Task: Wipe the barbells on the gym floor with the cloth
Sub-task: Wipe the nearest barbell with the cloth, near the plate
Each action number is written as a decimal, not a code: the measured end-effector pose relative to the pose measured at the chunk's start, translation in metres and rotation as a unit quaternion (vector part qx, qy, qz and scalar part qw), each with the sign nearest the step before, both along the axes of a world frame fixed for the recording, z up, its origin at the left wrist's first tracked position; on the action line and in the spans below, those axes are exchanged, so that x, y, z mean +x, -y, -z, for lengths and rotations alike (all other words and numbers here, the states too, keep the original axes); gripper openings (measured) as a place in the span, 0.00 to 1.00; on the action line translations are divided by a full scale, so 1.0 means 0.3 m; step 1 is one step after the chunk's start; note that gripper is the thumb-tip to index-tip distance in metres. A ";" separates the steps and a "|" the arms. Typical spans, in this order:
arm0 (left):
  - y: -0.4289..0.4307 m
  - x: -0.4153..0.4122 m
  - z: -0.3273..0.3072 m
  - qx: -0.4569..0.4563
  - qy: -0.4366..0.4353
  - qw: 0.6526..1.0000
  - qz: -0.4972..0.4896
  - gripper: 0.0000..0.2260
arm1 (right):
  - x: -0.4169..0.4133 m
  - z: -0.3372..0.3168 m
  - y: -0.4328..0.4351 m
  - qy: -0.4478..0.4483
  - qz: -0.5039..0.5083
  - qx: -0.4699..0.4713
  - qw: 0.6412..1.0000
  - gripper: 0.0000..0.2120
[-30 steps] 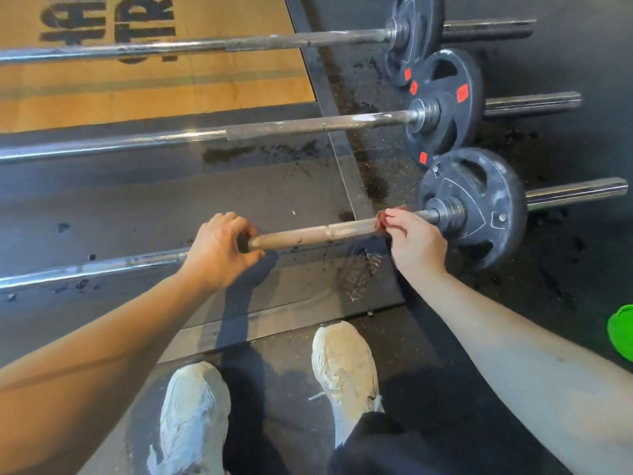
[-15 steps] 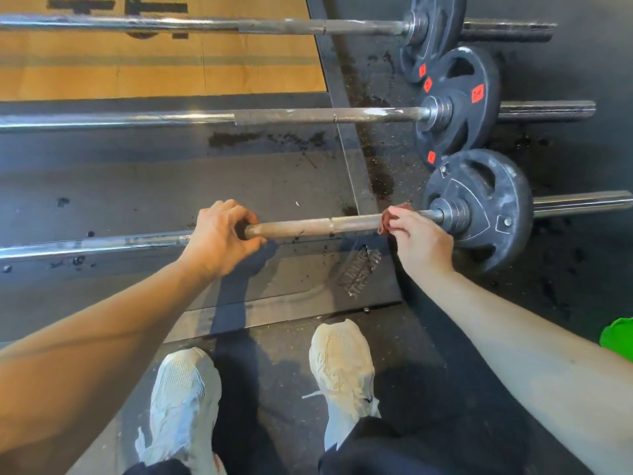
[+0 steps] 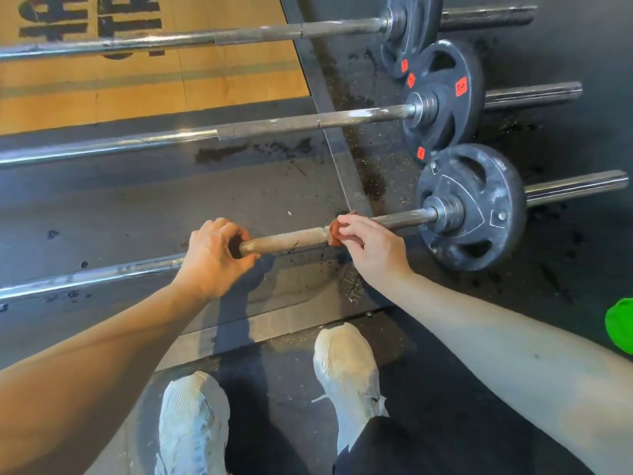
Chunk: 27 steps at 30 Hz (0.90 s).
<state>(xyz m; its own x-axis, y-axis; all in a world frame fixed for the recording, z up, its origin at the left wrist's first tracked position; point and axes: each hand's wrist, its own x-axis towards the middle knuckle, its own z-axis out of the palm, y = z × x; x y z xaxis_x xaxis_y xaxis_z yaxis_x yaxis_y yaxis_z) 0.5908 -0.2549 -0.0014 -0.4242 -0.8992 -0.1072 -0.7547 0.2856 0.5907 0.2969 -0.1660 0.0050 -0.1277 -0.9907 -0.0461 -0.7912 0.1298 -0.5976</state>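
Observation:
Three barbells lie side by side on the gym floor, each with a dark plate at its right end. My left hand (image 3: 214,257) grips the bar of the nearest barbell (image 3: 291,238) from above. My right hand (image 3: 371,248) holds a small reddish-brown cloth (image 3: 335,233) wrapped round the same bar, a short way left of its plate (image 3: 479,231). The middle barbell (image 3: 308,124) and the far barbell (image 3: 239,36) lie beyond, untouched.
My two white shoes (image 3: 346,368) stand on the black rubber floor just behind the near bar. A metal platform frame (image 3: 329,108) runs between wood and rubber. A green object (image 3: 621,323) sits at the right edge. Dark specks litter the floor.
My right hand with the cloth has slid left along the near bar, away from the plate collar. My left hand keeps its grip in the same place.

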 end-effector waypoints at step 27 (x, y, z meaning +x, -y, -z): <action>-0.042 -0.032 -0.018 0.023 -0.018 0.997 -0.069 0.09 | -0.107 -0.105 -0.063 0.020 0.109 -0.001 0.994 0.06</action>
